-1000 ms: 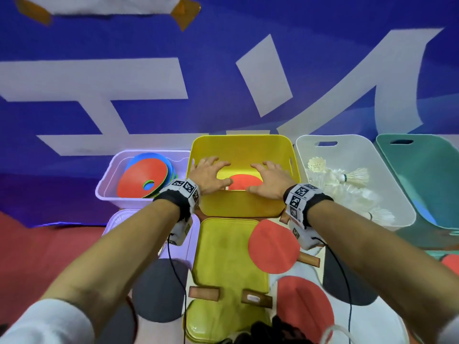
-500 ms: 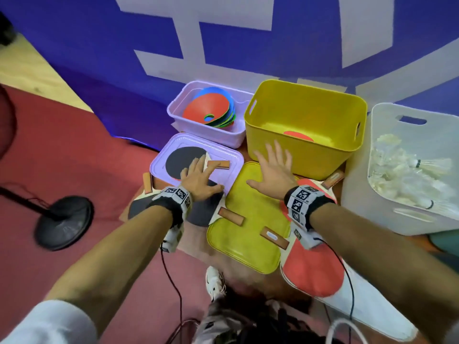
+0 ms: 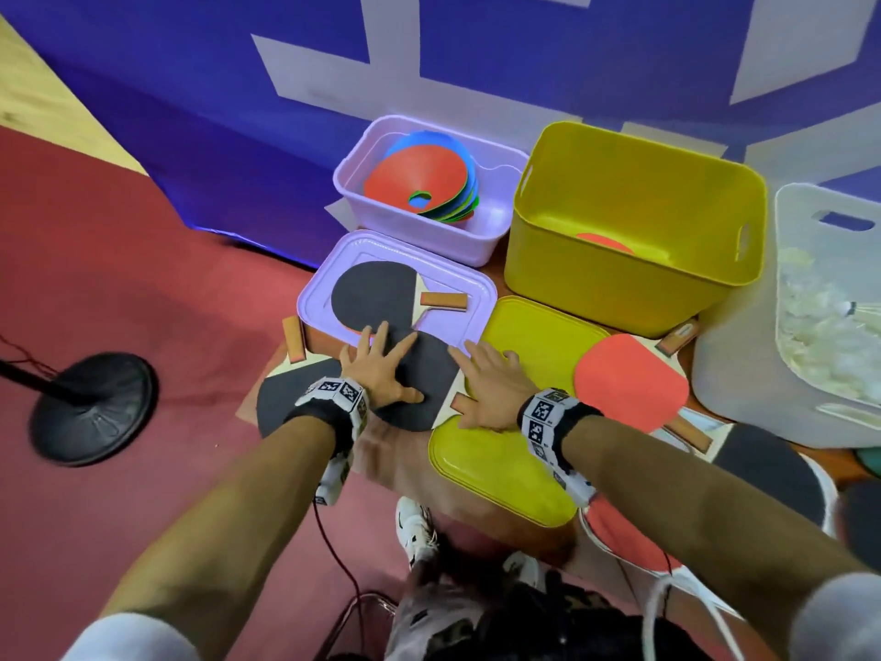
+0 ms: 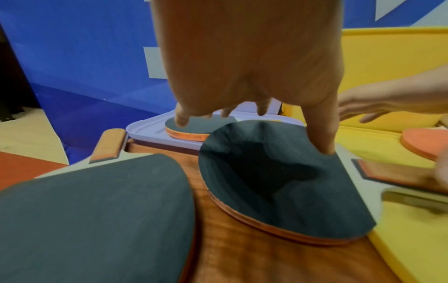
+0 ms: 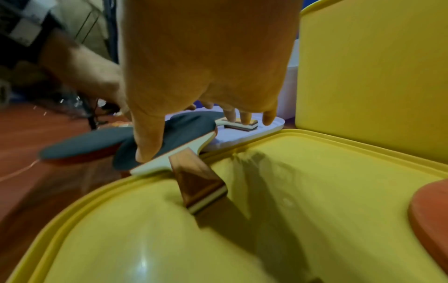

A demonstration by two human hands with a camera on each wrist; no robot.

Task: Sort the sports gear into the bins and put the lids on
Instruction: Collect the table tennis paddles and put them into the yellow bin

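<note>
My left hand (image 3: 381, 372) lies flat with spread fingers on a black paddle (image 3: 424, 388) that straddles the purple lid (image 3: 476, 302) and the yellow lid (image 3: 500, 469). In the left wrist view its thumb (image 4: 323, 141) presses the rubber of the paddle (image 4: 266, 178). My right hand (image 3: 491, 386) is spread over the yellow lid, its thumb (image 5: 148, 145) touching that paddle by its wooden handle (image 5: 198, 183). The yellow bin (image 3: 667, 288) holds a red paddle (image 3: 603, 240). Another black paddle (image 3: 372, 298) lies on the purple lid, and a red paddle (image 3: 629, 379) on the yellow lid.
A purple bin (image 3: 486, 231) holds coloured flat cones (image 3: 424, 183). A white bin (image 3: 734, 374) at right holds shuttlecocks (image 3: 824, 336). More paddles lie at far left (image 3: 281, 398) and lower right (image 3: 772, 469). A black stand base (image 3: 90, 407) sits on the red floor.
Both hands came back out of the yellow bin to the lids. The left hand settled on the black paddle; the right hand slid nearer across the yellow lid to its handle.
</note>
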